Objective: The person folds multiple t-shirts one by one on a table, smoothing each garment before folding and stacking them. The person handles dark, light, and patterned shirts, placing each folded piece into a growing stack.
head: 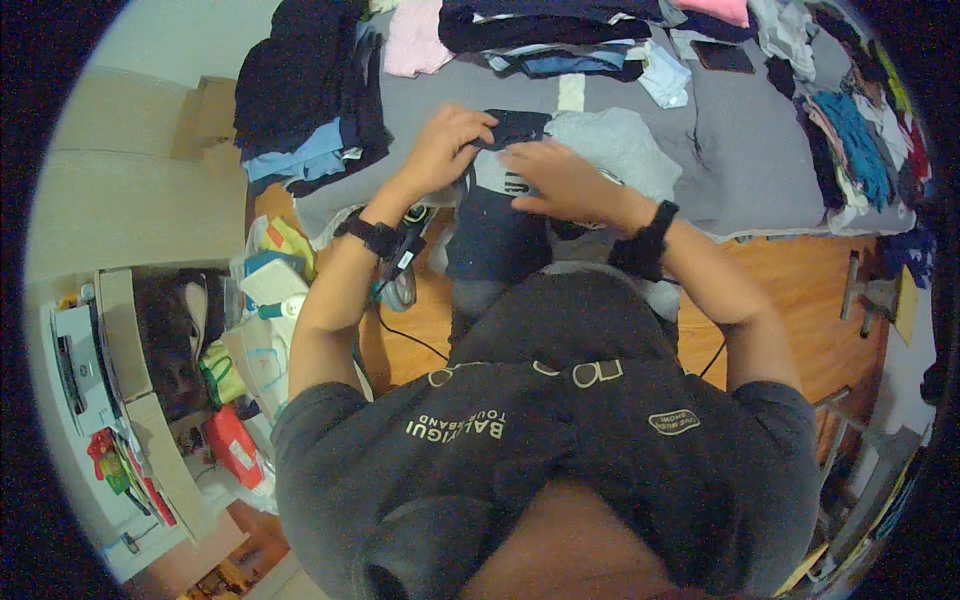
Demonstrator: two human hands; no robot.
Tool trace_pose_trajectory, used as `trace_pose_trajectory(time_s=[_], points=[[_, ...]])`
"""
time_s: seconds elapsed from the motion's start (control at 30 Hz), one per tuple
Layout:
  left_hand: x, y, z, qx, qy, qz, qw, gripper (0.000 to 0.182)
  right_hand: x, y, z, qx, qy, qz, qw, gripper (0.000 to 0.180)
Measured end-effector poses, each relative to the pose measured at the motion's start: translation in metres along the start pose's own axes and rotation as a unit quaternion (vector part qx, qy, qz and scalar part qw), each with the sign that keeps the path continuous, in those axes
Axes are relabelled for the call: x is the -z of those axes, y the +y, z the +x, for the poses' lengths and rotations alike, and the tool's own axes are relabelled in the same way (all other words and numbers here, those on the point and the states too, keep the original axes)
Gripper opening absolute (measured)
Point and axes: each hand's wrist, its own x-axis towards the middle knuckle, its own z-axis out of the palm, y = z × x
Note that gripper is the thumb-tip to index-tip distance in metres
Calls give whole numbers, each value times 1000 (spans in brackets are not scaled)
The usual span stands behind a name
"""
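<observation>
A dark garment with a light grey printed panel (pixel 491 176) lies partly on the grey bed cover and hangs over its near edge towards my lap. My left hand (pixel 454 142) is at its upper left, fingers and thumb closed on the dark folded part (pixel 517 127). My right hand (pixel 562 184), slightly blurred, lies over the light panel with its fingers spread; whether it grips any cloth cannot be told. A light grey garment (pixel 611 139) lies bunched just right of the dark one, partly behind my right hand.
Piles of dark clothes (pixel 300 82) stand at the bed's left, with folded clothes (pixel 540 34) along the back. A phone (pixel 721 57) lies at the back right, near more clothes (pixel 855 142). Bags (pixel 236 450) and a shelf unit (pixel 142 352) are at the left; a cable (pixel 409 330) crosses the floor.
</observation>
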Motion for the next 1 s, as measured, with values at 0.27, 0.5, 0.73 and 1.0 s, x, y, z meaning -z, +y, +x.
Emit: trace_pose_trajectory(time_s=[0.27, 0.5, 0.73, 1.0], points=[[-9, 11, -30, 61, 43, -63, 995, 27, 39, 37, -22, -128, -43, -227, 964, 39], [-39, 28, 14, 101, 44, 60, 992, 34, 28, 67, 16, -153, -5, -150, 977, 36], [-65, 38, 6, 145, -1, 103, 984, 47, 55, 152, -39, -332, -51, 76, 939, 51], [-55, 56, 20, 119, -32, 182, 976, 48, 85, 179, -118, -412, -39, 322, 852, 51]])
